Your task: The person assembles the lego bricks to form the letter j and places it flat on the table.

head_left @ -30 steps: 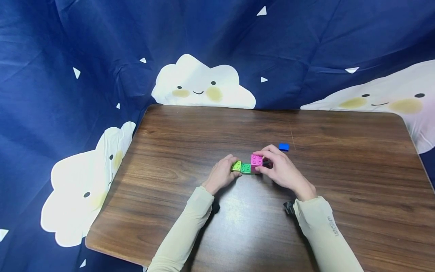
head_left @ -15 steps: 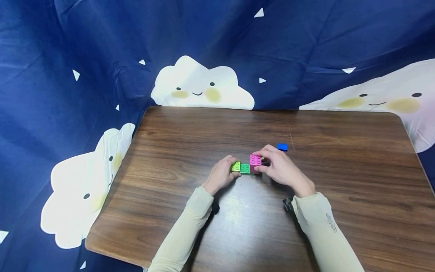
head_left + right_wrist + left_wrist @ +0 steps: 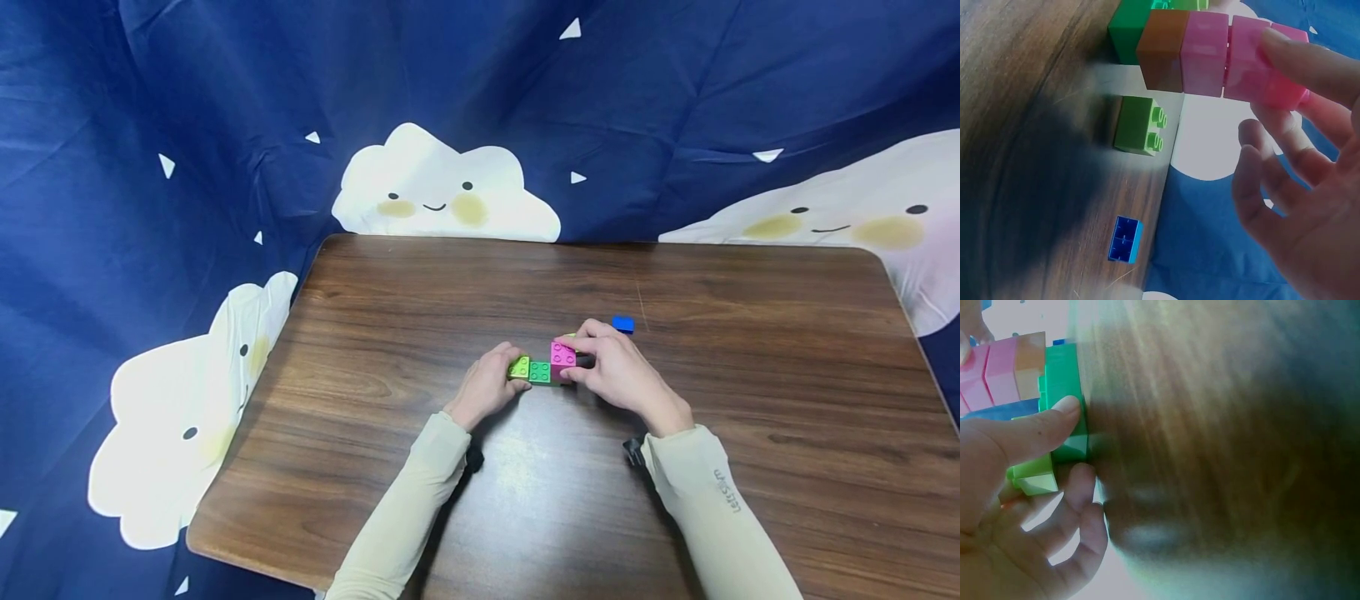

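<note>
A green brick [image 3: 539, 372] [image 3: 1067, 381] lies on the table, with a lime brick [image 3: 519, 367] [image 3: 1034, 474] on its left end. My left hand [image 3: 487, 386] [image 3: 1029, 487] grips these two, thumb on the green brick's near side. At the right end stands a stack: a brown brick [image 3: 1162, 50] at the bottom and several pink bricks [image 3: 563, 354] [image 3: 1205, 53] above it. My right hand [image 3: 624, 373] [image 3: 1310, 137] pinches the top of this stack between thumb and fingers.
A separate lime brick [image 3: 1134, 124] stands on the table beyond the stack. Farther right lies a blue brick [image 3: 622, 324] [image 3: 1125, 239], its hollow underside facing the right wrist camera. A dark blue curtain [image 3: 480, 67] with white clouds hangs behind the wooden table [image 3: 420, 292].
The head view has shifted slightly. More of the separate lime brick shows behind the right hand's fingers. Both hands keep their grip, with hardly any movement.
</note>
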A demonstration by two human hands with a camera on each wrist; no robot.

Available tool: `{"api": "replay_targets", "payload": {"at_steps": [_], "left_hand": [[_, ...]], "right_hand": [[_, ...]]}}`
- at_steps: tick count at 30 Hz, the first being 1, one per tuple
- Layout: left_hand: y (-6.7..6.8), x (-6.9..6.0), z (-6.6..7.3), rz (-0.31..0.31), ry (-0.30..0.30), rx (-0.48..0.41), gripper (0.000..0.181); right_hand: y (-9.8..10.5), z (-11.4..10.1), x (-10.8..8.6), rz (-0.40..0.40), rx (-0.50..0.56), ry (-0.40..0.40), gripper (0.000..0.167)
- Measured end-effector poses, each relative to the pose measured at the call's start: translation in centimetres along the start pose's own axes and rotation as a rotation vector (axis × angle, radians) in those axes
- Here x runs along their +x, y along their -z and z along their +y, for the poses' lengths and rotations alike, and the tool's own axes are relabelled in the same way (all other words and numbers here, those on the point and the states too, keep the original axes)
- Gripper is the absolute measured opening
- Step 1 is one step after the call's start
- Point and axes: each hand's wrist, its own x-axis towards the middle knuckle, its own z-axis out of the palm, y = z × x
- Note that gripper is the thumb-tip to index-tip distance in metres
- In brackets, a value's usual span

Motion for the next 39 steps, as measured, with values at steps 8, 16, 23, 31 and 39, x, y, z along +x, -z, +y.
{"api": "replay_targets", "payload": {"at_steps": [8,16,23,31,39], "left_hand": [[-0.1,0.0,-0.1,0.008,-0.007,0.002,0.033],[-0.1,0.1,-0.2,0.01,-0.01,0.003,0.033],[0.0,0.0,-0.1,0.008,-0.008,0.006,0.034],[-0.2,0.0,-0.2,0.019,-0.016,0.007,0.033],[-0.1,0.0,0.0,0.029,-0.026,0.006,0.035]], "right_hand": [[0.1,0.0,0.1,-0.006,0.007,-0.009,0.045],[0.0,0.0,0.1,-0.001,-0.002,-0.022,0.046],[-0.3,0.2,0.1,-0.025,-0.023,-0.024,0.044],[-0.6,0.4,0.1,-0.023,-0.015,-0.004,0.043],[-1.2,1.0,-0.2,-0.031,0.046,-0.019,0.057]]}}
